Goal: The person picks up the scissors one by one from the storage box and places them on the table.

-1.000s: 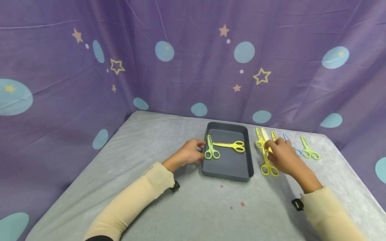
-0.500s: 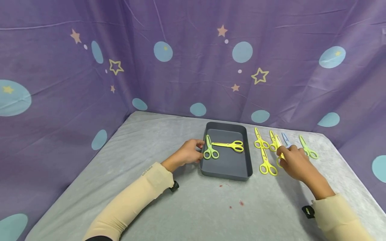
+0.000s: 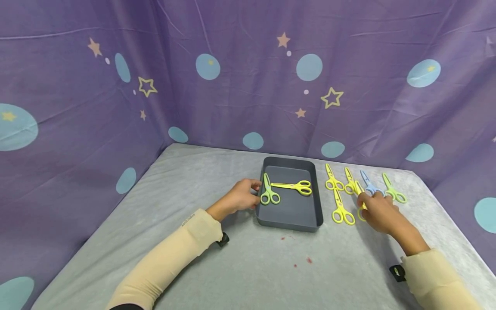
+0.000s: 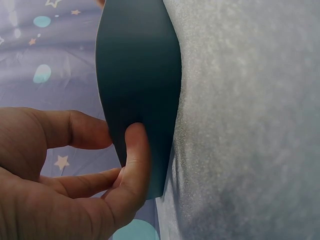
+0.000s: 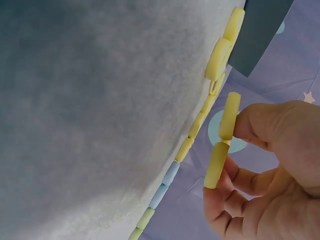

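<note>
My left hand (image 3: 242, 196) holds the left wall of a dark grey tray (image 3: 289, 221), one digit flat on the outside and others at the rim (image 4: 137, 95). Inside the tray lie green scissors (image 3: 270, 193) and yellow scissors (image 3: 296, 187). My right hand (image 3: 379, 211) pinches another pair of yellow scissors (image 5: 230, 117) by the handles between thumb and fingers, raised above the cloth in the right wrist view. In the head view their blades point away from me and the hand covers part of the handles.
Right of the tray lie more yellow scissors, one pair at the back (image 3: 334, 181), one in front of it (image 3: 342, 212) and one beside it (image 3: 350, 180). Blue scissors (image 3: 368, 181) and green scissors (image 3: 393, 189) follow. A purple curtain (image 3: 240, 86) stands behind the grey cloth (image 3: 217, 163).
My right hand has carried the yellow scissors rightward and slightly toward me, away from the pair beside the tray. My left hand stays on the tray; the view has shifted slightly.
</note>
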Motion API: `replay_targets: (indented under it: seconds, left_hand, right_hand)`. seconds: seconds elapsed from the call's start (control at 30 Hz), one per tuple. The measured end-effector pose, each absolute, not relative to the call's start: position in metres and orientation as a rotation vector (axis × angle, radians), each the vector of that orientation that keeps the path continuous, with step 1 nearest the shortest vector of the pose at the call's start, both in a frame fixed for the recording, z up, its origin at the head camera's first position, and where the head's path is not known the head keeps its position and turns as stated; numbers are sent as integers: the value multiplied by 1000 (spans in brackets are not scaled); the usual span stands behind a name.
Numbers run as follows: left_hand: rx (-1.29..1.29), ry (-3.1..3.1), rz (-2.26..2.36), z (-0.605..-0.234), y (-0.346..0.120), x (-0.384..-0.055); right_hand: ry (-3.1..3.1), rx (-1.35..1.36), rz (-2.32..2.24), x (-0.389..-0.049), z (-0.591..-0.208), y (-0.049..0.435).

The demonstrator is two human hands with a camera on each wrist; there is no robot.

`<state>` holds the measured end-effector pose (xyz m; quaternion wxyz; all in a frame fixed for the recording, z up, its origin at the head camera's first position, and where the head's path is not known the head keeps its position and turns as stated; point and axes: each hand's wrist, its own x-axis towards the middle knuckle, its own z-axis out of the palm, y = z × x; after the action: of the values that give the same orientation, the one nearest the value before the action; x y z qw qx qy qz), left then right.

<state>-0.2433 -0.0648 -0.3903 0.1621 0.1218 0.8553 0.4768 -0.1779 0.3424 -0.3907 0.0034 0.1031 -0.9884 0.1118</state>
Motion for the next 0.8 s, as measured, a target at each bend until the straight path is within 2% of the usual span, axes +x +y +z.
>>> replay_targets:
  seconds: [0.8]
  left_hand:
    - [362, 2442, 1360, -393, -66, -244]
  right_hand:
    - [-3243, 408, 374, -180, -401, 345]
